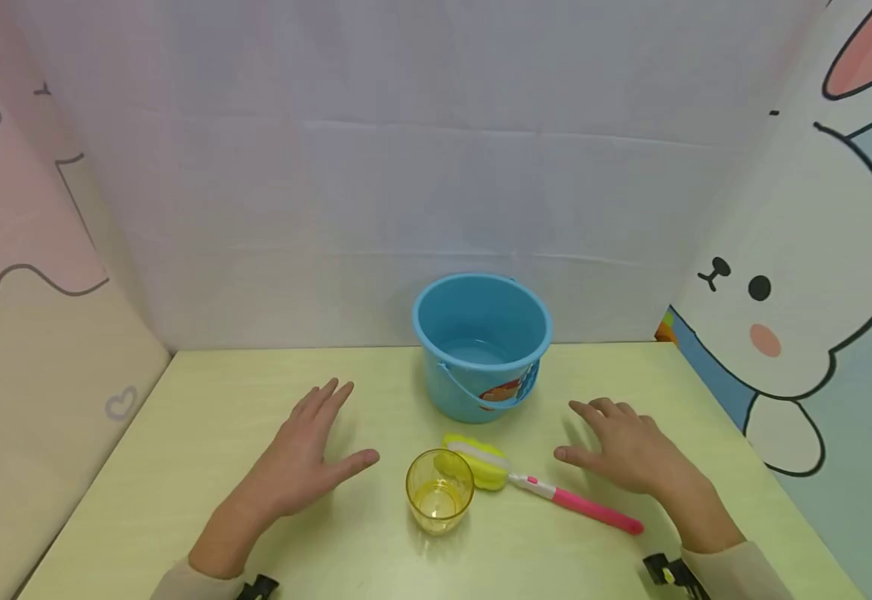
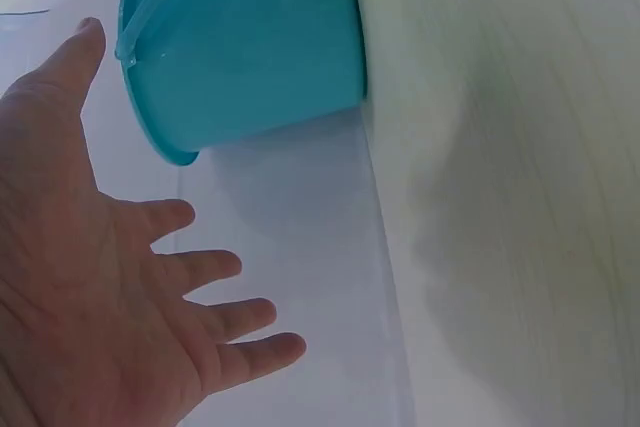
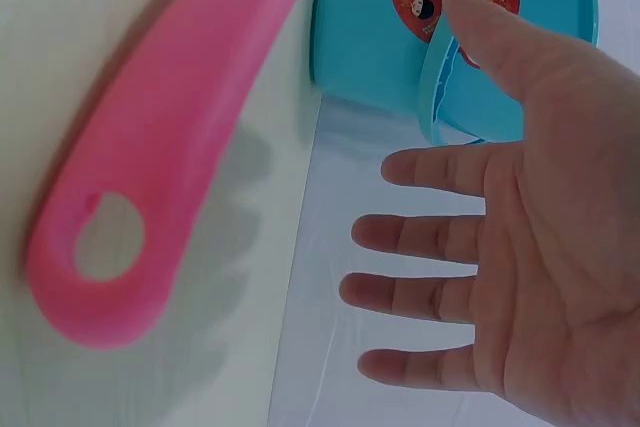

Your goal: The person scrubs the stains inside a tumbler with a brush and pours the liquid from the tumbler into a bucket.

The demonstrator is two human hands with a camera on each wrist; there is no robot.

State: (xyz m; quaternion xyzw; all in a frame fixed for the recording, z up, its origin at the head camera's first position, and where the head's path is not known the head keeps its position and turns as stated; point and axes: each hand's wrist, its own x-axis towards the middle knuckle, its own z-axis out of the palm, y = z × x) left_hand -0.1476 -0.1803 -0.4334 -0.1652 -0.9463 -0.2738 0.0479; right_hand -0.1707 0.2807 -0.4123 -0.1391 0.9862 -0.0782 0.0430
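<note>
My left hand [image 1: 297,458] hovers over the left side of the table, fingers spread and holding nothing. On the right, my right hand [image 1: 623,450] is held with straight fingers above the table, just beyond the pink handle [image 3: 150,177] of a brush. That brush [image 1: 556,492] has a yellow and white sponge head [image 1: 484,467] and lies slanting across the middle. An amber transparent cup [image 1: 439,496] stands upright between the hands, overlapping the sponge head in the head view. Behind them is a blue bucket [image 1: 447,387], upright, its handle hanging down at the front.
The pale yellow table [image 1: 181,400] ends at a white cloth backdrop [image 1: 293,208] close behind the bucket. Side walls with cartoon prints rise at left and right, a white rabbit [image 1: 819,275] on the right one.
</note>
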